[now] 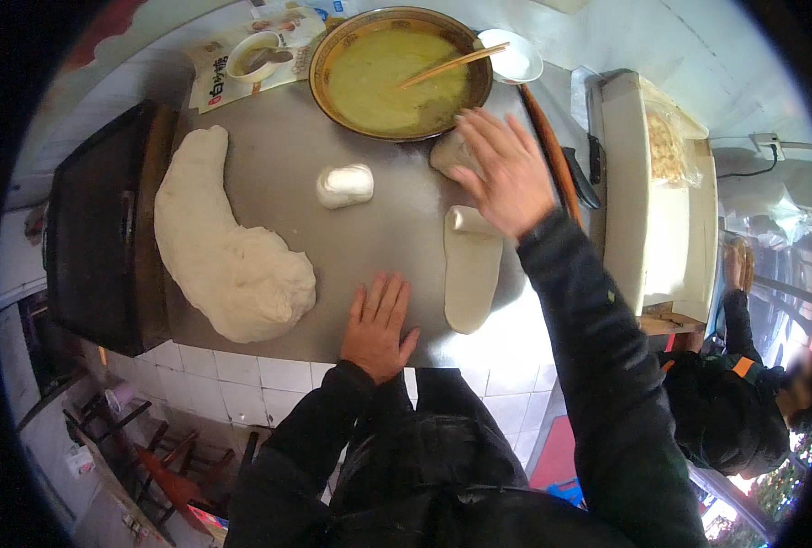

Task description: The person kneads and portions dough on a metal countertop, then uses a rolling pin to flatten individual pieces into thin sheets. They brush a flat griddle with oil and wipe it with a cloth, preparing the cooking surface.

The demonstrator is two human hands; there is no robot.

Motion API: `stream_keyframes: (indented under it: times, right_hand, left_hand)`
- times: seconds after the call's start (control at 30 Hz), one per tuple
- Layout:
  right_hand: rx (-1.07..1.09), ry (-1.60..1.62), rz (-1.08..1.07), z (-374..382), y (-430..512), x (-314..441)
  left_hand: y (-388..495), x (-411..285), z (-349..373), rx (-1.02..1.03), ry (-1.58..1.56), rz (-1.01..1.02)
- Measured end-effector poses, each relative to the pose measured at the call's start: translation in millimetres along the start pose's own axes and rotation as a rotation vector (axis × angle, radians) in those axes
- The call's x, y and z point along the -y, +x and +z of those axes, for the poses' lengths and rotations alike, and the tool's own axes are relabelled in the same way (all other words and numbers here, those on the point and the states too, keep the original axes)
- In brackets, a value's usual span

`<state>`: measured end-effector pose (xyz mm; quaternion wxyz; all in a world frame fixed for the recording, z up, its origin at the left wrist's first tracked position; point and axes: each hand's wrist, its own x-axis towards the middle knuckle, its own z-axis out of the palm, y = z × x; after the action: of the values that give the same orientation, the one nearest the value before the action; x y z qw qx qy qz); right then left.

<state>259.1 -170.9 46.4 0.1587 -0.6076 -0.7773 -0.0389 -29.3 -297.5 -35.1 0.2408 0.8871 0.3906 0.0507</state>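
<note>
My left hand [380,327] lies palm down on the metal worktop [351,253] near its front edge, fingers apart and holding nothing. To its left rests a large curved mass of dough [221,253]. My right hand [505,168] is over a greyish lump [452,154], partly covering it; whether they touch is hard to tell. Just below that hand lies a flattened dough strip [471,281] with its far end rolled up. A short dough roll [345,185] sits mid-table. Behind it stands a large brown bowl [322,103] of yellowish liquid, with wooden chopsticks [454,65] resting across its rim.
At the back are a small bowl with a spoon [247,60] and a white bowl [526,58]. A wooden rolling pin [550,147] and a black-handled knife [594,157] lie right, beside a white box [625,198]. A dark lidded appliance [94,233] borders the left. Another person [728,418] is at far right.
</note>
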Motion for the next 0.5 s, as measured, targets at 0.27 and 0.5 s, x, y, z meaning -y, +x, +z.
stream_keyframes:
  times: [0.27,0.5]
  right_hand:
    - [0.208,0.072,0.060,6,77,-4]
    - [0.349,0.014,0.106,6,-159,76]
  left_hand:
    - [-1,3,3,-0.050,-0.030,0.015]
    - [11,-11,0,-0.119,-0.135,-0.033]
